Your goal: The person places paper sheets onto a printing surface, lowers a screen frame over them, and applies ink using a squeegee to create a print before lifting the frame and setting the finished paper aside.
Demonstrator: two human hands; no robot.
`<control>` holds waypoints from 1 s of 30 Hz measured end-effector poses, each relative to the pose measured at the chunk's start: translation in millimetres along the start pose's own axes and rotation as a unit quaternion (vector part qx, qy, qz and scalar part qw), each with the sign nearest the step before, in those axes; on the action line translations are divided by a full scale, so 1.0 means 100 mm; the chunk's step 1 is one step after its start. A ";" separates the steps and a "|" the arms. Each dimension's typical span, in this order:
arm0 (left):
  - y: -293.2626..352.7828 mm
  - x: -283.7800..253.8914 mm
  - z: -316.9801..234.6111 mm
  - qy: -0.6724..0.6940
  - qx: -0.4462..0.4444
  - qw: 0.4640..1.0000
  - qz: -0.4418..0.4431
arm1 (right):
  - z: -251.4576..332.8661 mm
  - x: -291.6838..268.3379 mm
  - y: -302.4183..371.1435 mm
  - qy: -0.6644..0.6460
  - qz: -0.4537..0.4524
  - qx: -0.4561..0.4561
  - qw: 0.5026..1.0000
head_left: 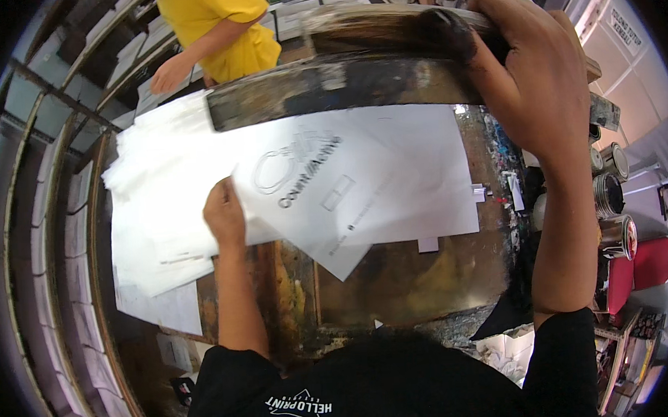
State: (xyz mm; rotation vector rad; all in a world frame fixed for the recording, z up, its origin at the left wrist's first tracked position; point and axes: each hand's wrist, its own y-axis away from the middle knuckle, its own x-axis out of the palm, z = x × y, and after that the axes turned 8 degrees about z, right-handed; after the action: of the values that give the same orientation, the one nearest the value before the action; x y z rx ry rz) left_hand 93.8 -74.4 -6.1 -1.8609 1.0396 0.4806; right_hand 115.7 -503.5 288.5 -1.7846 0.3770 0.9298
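Note:
My left hand (226, 215) is closed in a pinch at the left corner of a white printed sheet (336, 246). The sheet lies slanted and slightly blurred, with dark lettering and a small outlined box on it. Beneath it a plain white sheet (431, 172) lies on the stained worktable (415, 280). My right hand (532, 74) grips the right part of a raised, ink-stained wooden frame (342, 86), like that of a printing screen. Its thumb is dark with ink. Some of its fingers are hidden behind the frame.
A loose stack of white paper (165, 196) fans out at the left. Wooden racks (61, 248) with sheets stand beyond it. A person in a yellow shirt (224, 32) is across the table. Several cans (617, 237) and a red chair (651, 262) are at the right.

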 end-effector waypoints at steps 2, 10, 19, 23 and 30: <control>0.16 -0.39 0.48 0.017 -0.012 0.998 -0.057 | -0.03 0.05 0.12 -0.007 0.000 0.006 1.000; 0.10 -1.33 0.78 -0.181 -0.182 0.965 -0.055 | 0.14 0.01 0.32 -0.003 0.003 0.006 1.000; 0.94 -0.13 -0.96 -0.196 0.163 0.877 0.408 | 0.14 -0.01 0.33 -0.026 0.034 0.005 0.999; 1.12 0.42 -1.66 -0.034 0.206 0.871 0.444 | 0.13 -0.02 0.30 -0.019 0.028 -0.002 0.999; 1.37 1.21 -2.67 0.049 0.311 0.874 0.370 | 0.14 0.02 0.11 -0.004 -0.048 0.000 0.999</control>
State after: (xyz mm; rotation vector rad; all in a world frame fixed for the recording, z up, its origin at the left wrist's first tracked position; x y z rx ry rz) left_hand 25.0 -390.1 -27.9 -0.8793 1.7369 0.4092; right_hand 104.4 -495.6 277.4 -1.7823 0.2838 0.8690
